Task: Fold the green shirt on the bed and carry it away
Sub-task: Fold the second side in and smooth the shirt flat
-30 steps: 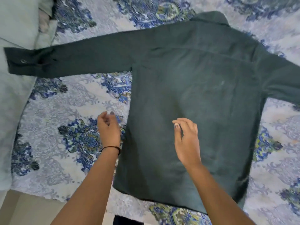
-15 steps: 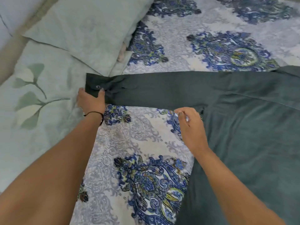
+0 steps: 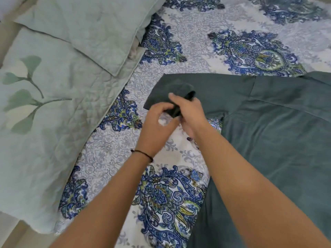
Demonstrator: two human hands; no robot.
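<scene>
Pinching the cuff (image 3: pixel 190 95), left hand (image 3: pixel 158 122) and right hand (image 3: pixel 190 113) press together; green shirt (image 3: pixel 277 140) right of them looks limp, light, so take edges.

Background layout, referenced to the grip. The bed (image 3: pixel 111 158) extends beneath the grip and on every side of it. It is covered by a white-and-grey fabric sheet with blue paisley medallions (image 3: pixel 188 51). Left of the grip lies a pale green quilted cover printed with darker green leaves (image 3: pixel 53 133), overlapping the sheet. Beyond and left of the grip, a pale green quilted rectangular pillow (image 3: pixel 86 29) rests partly on that cover. A beige surface strip (image 3: pixel 9 237) shows nearer than the grip, far left; its type cannot be determined. Lighting is soft and even.
</scene>
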